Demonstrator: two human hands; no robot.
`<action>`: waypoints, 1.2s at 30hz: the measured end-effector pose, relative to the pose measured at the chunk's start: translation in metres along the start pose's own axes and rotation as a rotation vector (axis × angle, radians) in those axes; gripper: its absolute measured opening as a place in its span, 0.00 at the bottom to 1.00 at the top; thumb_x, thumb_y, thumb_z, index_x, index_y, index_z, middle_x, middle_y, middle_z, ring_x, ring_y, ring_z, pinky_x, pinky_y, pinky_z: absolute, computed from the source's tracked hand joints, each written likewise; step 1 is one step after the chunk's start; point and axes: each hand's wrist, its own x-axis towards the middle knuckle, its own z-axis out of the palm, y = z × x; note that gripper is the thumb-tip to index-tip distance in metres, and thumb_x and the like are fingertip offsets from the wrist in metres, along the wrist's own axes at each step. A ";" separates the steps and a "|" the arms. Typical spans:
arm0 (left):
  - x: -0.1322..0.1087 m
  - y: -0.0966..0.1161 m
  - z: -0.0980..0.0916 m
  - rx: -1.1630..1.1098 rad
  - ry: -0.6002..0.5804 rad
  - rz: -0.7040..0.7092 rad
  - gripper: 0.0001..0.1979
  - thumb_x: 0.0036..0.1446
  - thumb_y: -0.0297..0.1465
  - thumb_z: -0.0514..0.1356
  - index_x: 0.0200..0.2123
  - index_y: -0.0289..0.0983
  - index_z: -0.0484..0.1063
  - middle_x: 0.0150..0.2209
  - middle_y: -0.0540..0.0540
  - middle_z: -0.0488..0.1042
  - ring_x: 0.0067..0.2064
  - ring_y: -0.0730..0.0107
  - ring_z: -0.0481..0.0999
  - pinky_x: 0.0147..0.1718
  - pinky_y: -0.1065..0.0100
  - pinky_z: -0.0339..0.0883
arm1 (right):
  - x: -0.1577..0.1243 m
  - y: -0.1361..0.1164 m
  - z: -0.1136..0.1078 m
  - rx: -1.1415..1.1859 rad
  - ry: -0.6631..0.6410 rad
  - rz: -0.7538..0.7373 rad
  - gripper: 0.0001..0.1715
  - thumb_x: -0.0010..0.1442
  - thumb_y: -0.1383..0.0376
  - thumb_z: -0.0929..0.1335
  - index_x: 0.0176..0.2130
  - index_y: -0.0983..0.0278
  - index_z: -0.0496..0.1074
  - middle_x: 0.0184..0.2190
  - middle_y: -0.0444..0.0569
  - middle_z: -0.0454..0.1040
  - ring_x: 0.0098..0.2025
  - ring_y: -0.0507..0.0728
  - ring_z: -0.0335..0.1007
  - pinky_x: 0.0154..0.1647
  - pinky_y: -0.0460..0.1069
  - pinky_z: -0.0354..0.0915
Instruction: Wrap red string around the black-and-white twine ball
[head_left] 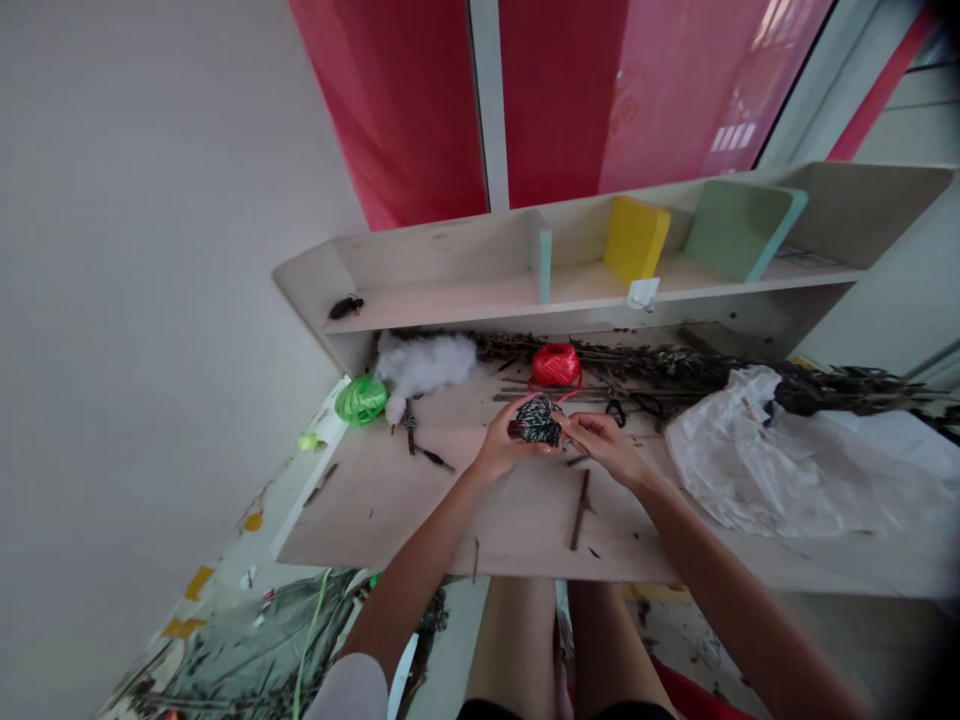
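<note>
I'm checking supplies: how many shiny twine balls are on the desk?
2: a green ball at the left end, a red ball beyond the held dark ball. Others may hide under the white sheeting.

1. Ball (538, 420): partly covered by the hands (501, 440).
2. Plastic bag (802, 475): right end blurred.
3. Sleeve (351, 690): cut off by lower edge.
4. Dark object (346, 307) on shelf (450, 302): too small to identify.
</note>
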 end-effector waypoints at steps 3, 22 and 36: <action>-0.003 0.002 0.003 0.091 0.008 0.026 0.42 0.31 0.35 0.74 0.54 0.40 0.67 0.56 0.38 0.66 0.55 0.53 0.68 0.51 0.58 0.65 | -0.001 0.001 0.001 0.056 -0.058 0.051 0.29 0.51 0.42 0.66 0.22 0.66 0.69 0.13 0.38 0.52 0.18 0.46 0.44 0.19 0.46 0.43; -0.013 0.025 0.003 -0.286 -0.316 -0.264 0.36 0.31 0.25 0.73 0.48 0.39 0.71 0.48 0.42 0.73 0.51 0.57 0.71 0.52 0.57 0.62 | 0.001 0.005 -0.013 0.356 -0.069 0.141 0.23 0.48 0.47 0.71 0.26 0.64 0.67 0.15 0.36 0.50 0.18 0.46 0.42 0.20 0.45 0.45; -0.013 0.025 -0.004 -0.373 -0.356 -0.367 0.39 0.30 0.24 0.73 0.50 0.42 0.70 0.52 0.40 0.70 0.52 0.56 0.70 0.52 0.54 0.62 | 0.011 0.015 -0.006 -0.175 0.192 -0.122 0.27 0.52 0.43 0.66 0.26 0.65 0.71 0.20 0.45 0.67 0.23 0.50 0.57 0.23 0.46 0.56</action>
